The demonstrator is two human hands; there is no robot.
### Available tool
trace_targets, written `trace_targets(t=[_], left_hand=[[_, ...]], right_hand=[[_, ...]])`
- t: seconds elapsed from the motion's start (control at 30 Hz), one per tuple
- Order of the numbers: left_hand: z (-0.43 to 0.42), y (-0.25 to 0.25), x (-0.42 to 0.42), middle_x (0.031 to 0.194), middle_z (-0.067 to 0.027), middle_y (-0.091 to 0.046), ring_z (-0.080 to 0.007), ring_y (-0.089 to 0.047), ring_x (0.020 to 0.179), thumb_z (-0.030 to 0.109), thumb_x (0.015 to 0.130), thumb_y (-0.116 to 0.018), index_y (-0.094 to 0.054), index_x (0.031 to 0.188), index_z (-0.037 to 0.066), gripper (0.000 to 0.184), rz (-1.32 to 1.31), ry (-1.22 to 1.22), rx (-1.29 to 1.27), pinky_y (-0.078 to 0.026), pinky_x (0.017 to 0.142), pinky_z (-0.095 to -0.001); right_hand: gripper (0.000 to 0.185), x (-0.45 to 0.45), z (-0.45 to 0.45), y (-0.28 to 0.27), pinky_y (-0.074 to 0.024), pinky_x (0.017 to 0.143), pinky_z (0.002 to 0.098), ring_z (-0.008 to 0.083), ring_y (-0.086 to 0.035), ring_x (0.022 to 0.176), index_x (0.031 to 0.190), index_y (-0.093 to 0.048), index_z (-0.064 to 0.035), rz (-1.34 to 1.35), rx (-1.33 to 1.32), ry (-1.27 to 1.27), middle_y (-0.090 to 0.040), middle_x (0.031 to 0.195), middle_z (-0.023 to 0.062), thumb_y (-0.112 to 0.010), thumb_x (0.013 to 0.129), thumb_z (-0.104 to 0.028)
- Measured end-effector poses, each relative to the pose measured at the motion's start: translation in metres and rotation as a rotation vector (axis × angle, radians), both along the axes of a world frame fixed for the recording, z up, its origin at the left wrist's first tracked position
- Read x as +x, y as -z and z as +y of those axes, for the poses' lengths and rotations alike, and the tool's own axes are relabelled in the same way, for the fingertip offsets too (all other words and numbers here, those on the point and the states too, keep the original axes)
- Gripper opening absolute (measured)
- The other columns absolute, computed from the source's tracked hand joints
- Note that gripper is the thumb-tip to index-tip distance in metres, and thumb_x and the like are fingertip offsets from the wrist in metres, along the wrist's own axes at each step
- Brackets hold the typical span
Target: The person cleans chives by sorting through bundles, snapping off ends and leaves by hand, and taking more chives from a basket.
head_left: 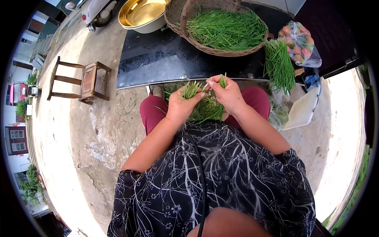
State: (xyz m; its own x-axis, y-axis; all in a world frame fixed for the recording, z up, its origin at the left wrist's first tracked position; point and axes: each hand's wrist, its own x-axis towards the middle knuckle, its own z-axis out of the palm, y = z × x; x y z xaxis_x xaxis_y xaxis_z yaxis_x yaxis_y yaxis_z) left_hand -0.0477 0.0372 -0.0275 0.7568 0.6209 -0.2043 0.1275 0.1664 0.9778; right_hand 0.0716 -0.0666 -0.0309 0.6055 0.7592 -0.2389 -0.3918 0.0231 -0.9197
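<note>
One glossy black bench (152, 65) bears one wicker basket (221, 52) of slender, bright-green stalks (227, 29), mostly lying sideways. One green bundle (279, 65) overhangs its front edge, long axis toward the person. Above the lap, the left hand (183, 104) grips one tuft (190, 90), the right hand (229, 94) another; one pale stem (205, 86) spans their fingertips.

Desk (152, 65): glossy black top, scuffed with pale marks. Basket (221, 52): rough woven wicker. Basin (143, 14): shiny gold-coloured inside. Chair (89, 82): brown wood. Bag (312, 57): clear plastic, crinkled. Trousers (252, 100): matt cloth. Ground (94, 134): rough, worn, concrete-like surface seen.
</note>
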Motion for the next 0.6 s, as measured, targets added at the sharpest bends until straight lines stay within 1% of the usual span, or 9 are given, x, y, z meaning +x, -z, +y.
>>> trace_targets(t=[0.1, 0.17, 0.2, 0.27, 0.3, 0.37, 0.43, 0.5, 0.6], left_hand=[[0.002, -0.001, -0.001, 0.078, 0.0011, -0.059, -0.0061, -0.053, 0.07, 0.004, 0.073, -0.068, -0.059, 0.085, 0.002, 0.015, 0.024, 0.003, -0.055, -0.044, 0.064, -0.0199], [0.004, -0.008, -0.002, 0.077, 0.0013, -0.058, -0.0061, -0.052, 0.069, 0.004, 0.073, -0.068, -0.059, 0.085, 0.002, 0.014, 0.069, 0.006, -0.059, -0.043, 0.063, -0.0199], [0.005, -0.011, -0.002, 0.076, 0.0015, -0.058, -0.0062, -0.052, 0.067, 0.005, 0.073, -0.068, -0.059, 0.084, 0.003, 0.014, 0.113, 0.007, -0.063, -0.043, 0.063, -0.0198], [0.006, -0.011, -0.003, 0.075, 0.0014, -0.058, -0.0063, -0.052, 0.068, 0.005, 0.073, -0.068, -0.059, 0.084, 0.003, 0.014, 0.117, -0.003, -0.077, -0.043, 0.063, -0.0198], [0.007, -0.01, -0.004, 0.075, 0.0012, -0.058, -0.0063, -0.052, 0.068, 0.005, 0.073, -0.068, -0.059, 0.084, 0.003, 0.015, 0.12, -0.015, -0.092, -0.043, 0.063, -0.0197], [0.007, -0.007, -0.004, 0.075, 0.0011, -0.058, -0.0066, -0.053, 0.068, 0.006, 0.073, -0.067, -0.059, 0.084, 0.002, 0.014, 0.15, 0.003, -0.052, -0.043, 0.063, -0.0199], [0.004, -0.005, -0.004, 0.076, 0.0006, -0.059, -0.0066, -0.053, 0.067, 0.007, 0.074, -0.067, -0.059, 0.084, 0.002, 0.013, 0.105, 0.027, 0.101, -0.044, 0.063, -0.0204], [0.001, -0.003, -0.004, 0.076, 0.0005, -0.06, -0.0065, -0.053, 0.067, 0.007, 0.074, -0.067, -0.059, 0.084, 0.001, 0.014, 0.092, 0.034, 0.136, -0.044, 0.063, -0.0206], [0.002, -0.001, -0.004, 0.075, 0.001, -0.059, -0.0057, -0.052, 0.065, 0.006, 0.073, -0.067, -0.059, 0.083, 0.002, 0.014, 0.094, 0.041, 0.184, -0.043, 0.062, -0.0196]], right_hand=[[0.011, 0.0, 0.0, 0.004, -0.0403, 0.065, 0.0203, 0.0069, -0.052, 0.07, 0.09, -0.056, -0.0018, 0.013, 0.072, -0.03, -0.061, 0.078, 0.0034, -0.054, 0.084, -0.01], [0.011, 0.004, 0.0, 0.012, -0.0418, 0.067, 0.0216, 0.0082, -0.053, 0.071, 0.09, -0.057, -0.0005, -0.264, 0.019, -0.025, -0.062, 0.078, 0.0048, -0.053, 0.084, -0.009], [0.011, 0.007, -0.001, 0.011, -0.0418, 0.067, 0.0216, 0.0082, -0.053, 0.071, 0.09, -0.057, -0.0005, -0.263, 0.019, -0.024, -0.062, 0.078, 0.0048, -0.053, 0.084, -0.009], [0.013, 0.013, -0.004, 0.008, -0.043, 0.065, 0.0227, 0.009, -0.055, 0.068, 0.088, -0.058, 0.0007, -0.39, -0.17, -0.029, -0.062, 0.077, 0.0047, -0.055, 0.083, -0.011], [0.013, 0.012, -0.004, 0.008, -0.043, 0.065, 0.0227, 0.009, -0.055, 0.068, 0.088, -0.058, 0.0007, -0.389, -0.17, -0.028, -0.062, 0.077, 0.0047, -0.055, 0.083, -0.011], [0.015, 0.007, -0.004, 0.009, -0.0433, 0.06, 0.0227, 0.0083, -0.054, 0.063, 0.086, -0.059, 0.0005, -0.236, -0.063, -0.05, -0.061, 0.073, 0.0034, -0.056, 0.081, -0.013], [0.015, 0.002, -0.002, 0.007, -0.0427, 0.058, 0.0226, 0.0077, -0.053, 0.062, 0.085, -0.059, 0.0002, -0.267, -0.067, -0.068, -0.06, 0.071, 0.0027, -0.056, 0.081, -0.014], [0.015, 0.001, -0.003, 0.009, -0.0421, 0.056, 0.0225, 0.0071, -0.051, 0.06, 0.084, -0.059, -0.0001, -0.298, -0.072, -0.086, -0.06, 0.069, 0.0021, -0.056, 0.08, -0.014], [0.014, 0.008, -0.005, 0.013, -0.0413, 0.055, 0.0226, 0.0065, -0.049, 0.059, 0.08, -0.059, -0.0002, -0.359, -0.161, -0.12, -0.058, 0.065, 0.002, -0.056, 0.077, -0.014]])
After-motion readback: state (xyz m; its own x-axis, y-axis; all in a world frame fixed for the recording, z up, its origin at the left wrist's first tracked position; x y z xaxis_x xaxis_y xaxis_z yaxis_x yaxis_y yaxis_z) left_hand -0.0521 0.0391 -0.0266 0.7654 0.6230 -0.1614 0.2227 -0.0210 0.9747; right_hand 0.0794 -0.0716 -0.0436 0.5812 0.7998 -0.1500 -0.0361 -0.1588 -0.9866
